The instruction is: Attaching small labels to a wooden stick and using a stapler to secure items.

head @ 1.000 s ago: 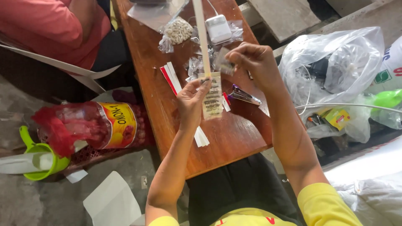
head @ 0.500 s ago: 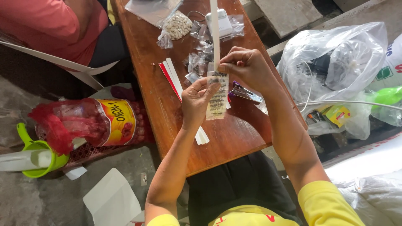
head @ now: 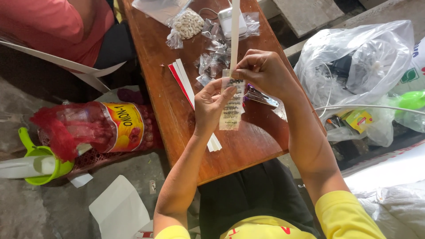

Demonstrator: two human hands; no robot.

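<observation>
Both my hands are raised over a brown wooden table (head: 248, 146). My left hand (head: 211, 105) pinches the side of a small clear packet (head: 232, 108) filled with dark bits. My right hand (head: 262, 71) grips the packet's top together with a long white card strip (head: 234, 26) that runs up and away from me. A metal stapler with a purple end (head: 261, 95) lies on the table just under my right hand.
Red and white card strips (head: 183, 84) lie left of my hands. Further back are small clear packets (head: 212, 59), a bag of pale seeds (head: 187, 23) and a white box (head: 228, 20). A person in pink (head: 57, 26) sits at the upper left. Plastic bags (head: 354, 66) crowd the right.
My hands have stayed together over the table with the packet. The white strip has shifted a little to the right and stands more upright above my right hand.
</observation>
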